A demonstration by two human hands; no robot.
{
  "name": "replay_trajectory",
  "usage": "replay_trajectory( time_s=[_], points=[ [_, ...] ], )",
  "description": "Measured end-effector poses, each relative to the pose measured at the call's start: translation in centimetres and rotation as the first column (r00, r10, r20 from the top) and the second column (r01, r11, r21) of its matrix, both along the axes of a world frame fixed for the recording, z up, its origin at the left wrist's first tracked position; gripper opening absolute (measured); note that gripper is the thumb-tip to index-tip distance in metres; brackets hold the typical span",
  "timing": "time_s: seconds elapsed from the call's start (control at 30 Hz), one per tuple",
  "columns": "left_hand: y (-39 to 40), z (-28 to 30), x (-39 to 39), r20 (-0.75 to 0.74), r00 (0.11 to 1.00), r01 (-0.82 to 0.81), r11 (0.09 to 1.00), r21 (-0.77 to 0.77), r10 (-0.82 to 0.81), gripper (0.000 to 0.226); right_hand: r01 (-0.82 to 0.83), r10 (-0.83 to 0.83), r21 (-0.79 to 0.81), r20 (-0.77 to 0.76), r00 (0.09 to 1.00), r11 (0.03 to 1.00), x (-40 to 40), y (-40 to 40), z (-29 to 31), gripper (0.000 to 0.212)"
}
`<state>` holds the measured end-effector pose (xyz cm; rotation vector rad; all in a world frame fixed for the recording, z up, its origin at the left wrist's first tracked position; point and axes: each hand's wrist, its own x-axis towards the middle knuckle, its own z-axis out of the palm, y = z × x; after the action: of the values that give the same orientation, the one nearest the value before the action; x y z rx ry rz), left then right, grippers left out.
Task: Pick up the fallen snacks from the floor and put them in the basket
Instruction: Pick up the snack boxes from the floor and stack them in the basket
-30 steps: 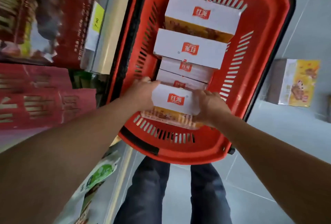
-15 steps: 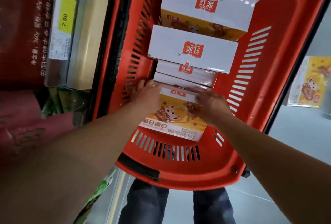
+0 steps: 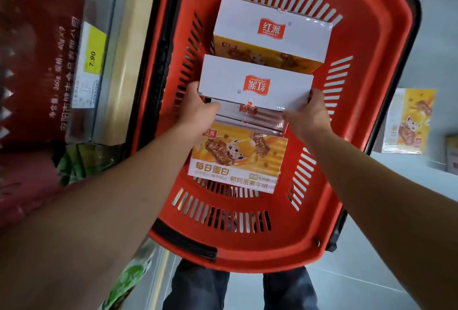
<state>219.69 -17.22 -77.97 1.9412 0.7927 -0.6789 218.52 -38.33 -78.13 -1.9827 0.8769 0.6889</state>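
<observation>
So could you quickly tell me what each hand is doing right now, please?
Left hand: grips the left end of the white-topped snack box.
Right hand: grips its right end.

Far snack box (image 3: 272,34) in red basket (image 3: 386,81): red logo "红派 HONGPAI". Second box (image 3: 255,85) carried the same logo upside down. Nearest box (image 3: 238,158) read "每日蛋白". Yellow shelf price tag (image 3: 92,58) read "7.90". Red package (image 3: 44,67) showed "360g".

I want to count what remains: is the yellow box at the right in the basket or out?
Out: the yellow box lies on the floor, beyond the basket rim.
</observation>
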Motion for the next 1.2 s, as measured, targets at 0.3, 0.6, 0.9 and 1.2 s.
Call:
replay_trajectory(
  time_s=[0.3, 0.6, 0.9, 1.2],
  points=[
    [0.9, -0.3, -0.4, 0.182, 0.978, -0.097, 0.994, -0.044, 0.103, 0.050, 0.094, -0.082, -0.067, 0.165, 0.983, 0.993, -2.9, -0.5, 1.3, 0.046],
    [-0.5, -3.5, 1.2, 0.143, 0.990, -0.029, 0.989, 0.144, 0.009, 0.051, 0.191, -0.151, -0.193, 0.204, 0.967, 0.962, 0.3, 1.6, -2.2, 0.044],
    [0.6, -5.7, 0.2, -0.132, 0.991, -0.032, 0.998, 0.061, 0.040, 0.073, 0.379, -0.375, 0.072, -0.067, 0.925, 0.922, -2.6, 1.6, -3.8, 0.051],
    [0.8, -5.6, -1.5, -0.068, 0.982, 0.185, 0.956, 0.229, -0.173, 0.044, 0.140, -0.154, -0.114, -0.121, 0.981, 0.983, -3.1, 1.7, -3.1, 0.054]
  ],
)
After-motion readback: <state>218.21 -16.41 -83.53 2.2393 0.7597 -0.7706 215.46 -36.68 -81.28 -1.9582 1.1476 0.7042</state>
